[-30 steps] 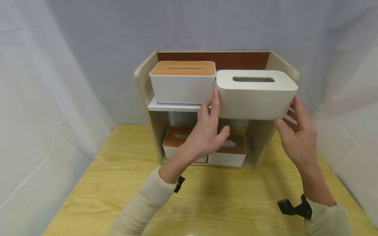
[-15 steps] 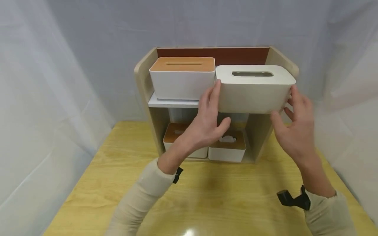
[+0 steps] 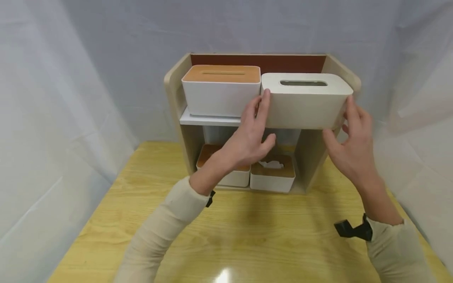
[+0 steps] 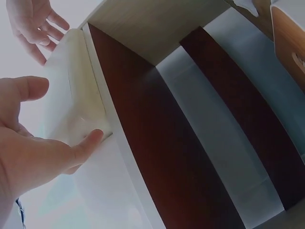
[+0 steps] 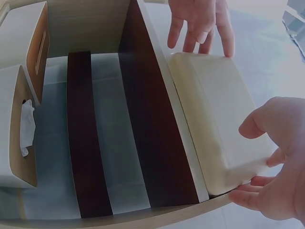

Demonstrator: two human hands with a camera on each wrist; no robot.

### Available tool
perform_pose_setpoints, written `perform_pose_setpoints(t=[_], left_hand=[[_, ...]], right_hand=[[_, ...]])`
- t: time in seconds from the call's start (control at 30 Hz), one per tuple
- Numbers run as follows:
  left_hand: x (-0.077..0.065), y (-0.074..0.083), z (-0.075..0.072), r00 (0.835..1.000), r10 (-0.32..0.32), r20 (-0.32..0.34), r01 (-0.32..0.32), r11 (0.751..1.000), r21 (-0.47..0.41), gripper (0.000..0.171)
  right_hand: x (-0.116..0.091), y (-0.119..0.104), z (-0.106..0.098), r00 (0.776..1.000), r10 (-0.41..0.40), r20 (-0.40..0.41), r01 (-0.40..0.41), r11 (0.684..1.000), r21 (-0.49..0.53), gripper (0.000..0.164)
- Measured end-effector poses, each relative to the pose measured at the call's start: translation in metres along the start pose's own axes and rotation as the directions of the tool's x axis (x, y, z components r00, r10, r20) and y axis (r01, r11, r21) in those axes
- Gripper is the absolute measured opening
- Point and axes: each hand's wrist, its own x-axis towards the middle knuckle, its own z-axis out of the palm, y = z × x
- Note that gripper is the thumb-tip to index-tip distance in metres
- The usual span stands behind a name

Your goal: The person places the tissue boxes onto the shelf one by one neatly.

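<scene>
A cream tissue box (image 3: 304, 111) with a slot in its top is at the right half of the upper shelf board. Its underside reaches out past the board's front edge in the right wrist view, where the box (image 5: 224, 114) shows from below. My left hand (image 3: 247, 141) has its fingers at the box's left front corner, thumb held off. My right hand (image 3: 352, 151) touches the right end with its fingers, its thumb by the lower front edge. Left of it stands a white tissue box with a wood-coloured lid (image 3: 221, 98), close beside my left fingers.
Both boxes are in a two-tier wooden shelf unit (image 3: 174, 92) on a wood-grain table (image 3: 134, 204). In the lower tier are two smaller boxes, the left (image 3: 235, 179) partly behind my forearm, the right (image 3: 271, 182) with tissue showing. Pale curtains (image 3: 53, 129) hang around the table.
The cream box has gone farther back over the upper board, with both hands moving along with it. The view has tilted down slightly. The other boxes keep their places.
</scene>
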Motion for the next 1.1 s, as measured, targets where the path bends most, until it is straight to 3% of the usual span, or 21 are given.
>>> perform_pose_setpoints(t=[0.23, 0.43, 0.53, 0.73, 1.1], left_hand=[[0.008, -0.001, 0.003, 1.000, -0.029, -0.013, 0.029, 1.000, -0.005, 0.087], [-0.001, -0.004, 0.015, 0.997, -0.059, -0.044, 0.059, 0.998, -0.013, 0.084], [-0.006, -0.006, 0.022, 0.997, -0.045, -0.060, 0.045, 0.999, 0.003, 0.083], [-0.007, -0.009, 0.031, 0.992, -0.009, -0.124, 0.019, 0.997, 0.075, 0.080], [0.002, -0.007, 0.037, 0.980, -0.119, -0.160, 0.149, 0.969, 0.195, 0.083]], right_hand=[[0.006, 0.003, 0.003, 0.999, 0.039, -0.015, -0.039, 0.999, 0.008, 0.075], [0.000, 0.003, 0.006, 0.993, 0.108, 0.045, -0.109, 0.994, 0.023, 0.070], [-0.006, 0.004, 0.009, 0.989, 0.127, 0.072, -0.129, 0.991, 0.036, 0.068], [-0.011, 0.006, 0.017, 0.996, 0.084, 0.036, -0.086, 0.995, 0.059, 0.067], [-0.008, 0.008, 0.027, 0.997, 0.077, 0.023, -0.079, 0.994, 0.071, 0.062]])
